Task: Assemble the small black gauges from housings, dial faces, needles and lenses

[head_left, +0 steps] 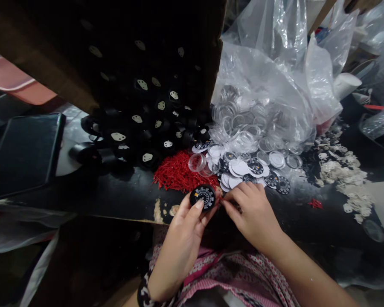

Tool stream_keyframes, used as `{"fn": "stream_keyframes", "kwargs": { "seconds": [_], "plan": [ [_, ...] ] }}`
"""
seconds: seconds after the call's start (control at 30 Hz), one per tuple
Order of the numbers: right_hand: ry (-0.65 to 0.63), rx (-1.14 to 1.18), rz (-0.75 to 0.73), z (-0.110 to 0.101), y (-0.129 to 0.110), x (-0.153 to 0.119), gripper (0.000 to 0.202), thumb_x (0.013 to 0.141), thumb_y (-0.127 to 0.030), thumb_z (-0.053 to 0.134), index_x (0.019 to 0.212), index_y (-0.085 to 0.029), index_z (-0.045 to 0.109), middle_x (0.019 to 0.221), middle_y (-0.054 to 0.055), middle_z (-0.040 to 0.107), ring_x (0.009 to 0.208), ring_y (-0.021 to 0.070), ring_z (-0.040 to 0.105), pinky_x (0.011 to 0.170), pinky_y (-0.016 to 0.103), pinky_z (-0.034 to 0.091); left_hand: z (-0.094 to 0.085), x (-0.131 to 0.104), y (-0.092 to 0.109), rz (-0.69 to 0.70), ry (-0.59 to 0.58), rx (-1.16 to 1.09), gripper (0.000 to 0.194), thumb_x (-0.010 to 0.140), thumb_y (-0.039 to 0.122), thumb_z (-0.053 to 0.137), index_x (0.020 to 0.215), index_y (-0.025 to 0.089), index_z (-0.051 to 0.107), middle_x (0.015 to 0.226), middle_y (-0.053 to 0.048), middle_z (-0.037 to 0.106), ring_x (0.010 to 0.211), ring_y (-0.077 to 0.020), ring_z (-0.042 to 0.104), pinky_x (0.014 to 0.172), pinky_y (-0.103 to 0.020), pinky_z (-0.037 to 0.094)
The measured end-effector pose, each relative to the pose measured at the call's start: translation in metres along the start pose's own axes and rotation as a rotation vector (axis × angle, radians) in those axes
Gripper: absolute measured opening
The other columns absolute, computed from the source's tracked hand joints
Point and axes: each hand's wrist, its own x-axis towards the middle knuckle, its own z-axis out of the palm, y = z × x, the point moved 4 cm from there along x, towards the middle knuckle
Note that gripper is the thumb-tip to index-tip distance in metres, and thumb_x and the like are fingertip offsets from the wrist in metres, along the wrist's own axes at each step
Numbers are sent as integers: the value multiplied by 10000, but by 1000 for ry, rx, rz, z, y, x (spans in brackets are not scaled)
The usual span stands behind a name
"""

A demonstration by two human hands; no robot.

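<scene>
My left hand point(187, 224) is closed around a round black dial gauge point(203, 198), its numbered face turned up and my thumb lying over the lower part of the dial. Close beside it on the right, my right hand point(249, 204) is pinched, with a small red pointer point(221, 199) showing at the fingertips. Just beyond the gauge is a heap of red pointers point(176, 170). Loose printed dial discs point(256, 166), some white side up, lie past my right hand. Clear round covers point(240, 128) are piled behind the discs.
A large box point(220, 64) on its side holds many black housings point(147, 157) with pale plates, some spilling out. A dark tablet-like panel point(25, 151) stands left. Clear plastic bags point(269, 76) rise at the back right. Small whitish parts point(345, 175) lie scattered on the right.
</scene>
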Motion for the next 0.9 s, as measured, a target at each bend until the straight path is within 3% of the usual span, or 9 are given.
{"fn": "stream_keyframes", "kwargs": {
  "seconds": [0.27, 0.5, 0.63, 0.9],
  "plan": [
    [29, 61, 17, -9, -2, -3, 117, 929, -233, 571, 827, -191, 610, 841, 42, 618, 811, 229, 512, 752, 361, 305, -2, -5, 6, 13, 30, 49, 249, 808, 311, 710, 1033, 210, 676, 1079, -60, 737, 1111, -251, 651, 1021, -396, 491],
    [39, 540, 78, -15, -5, -6, 91, 933, -189, 549, 858, -211, 598, 882, 10, 595, 846, 176, 535, 785, 322, 354, -1, 2, -3, 53, -23, 227, 408, 852, 348, 662, 1249, 313, 578, 1207, -8, 681, 1187, -212, 601, 1052, -346, 452],
    [21, 478, 131, -15, -5, -6, 100, 928, -178, 546, 854, -209, 606, 863, 10, 573, 815, 174, 521, 749, 315, 352, 5, 1, -10, 77, -99, 353, 350, 866, 364, 641, 1209, 303, 597, 1217, -1, 666, 1194, -196, 587, 1048, -308, 443],
    [8, 526, 105, -18, -7, -9, 112, 938, -150, 520, 858, -199, 580, 855, 10, 567, 828, 171, 530, 750, 304, 360, 10, -10, 3, 162, -134, 507, 281, 868, 329, 635, 1137, 265, 585, 1127, 0, 700, 1082, -156, 646, 935, -228, 500]
  ]
}}
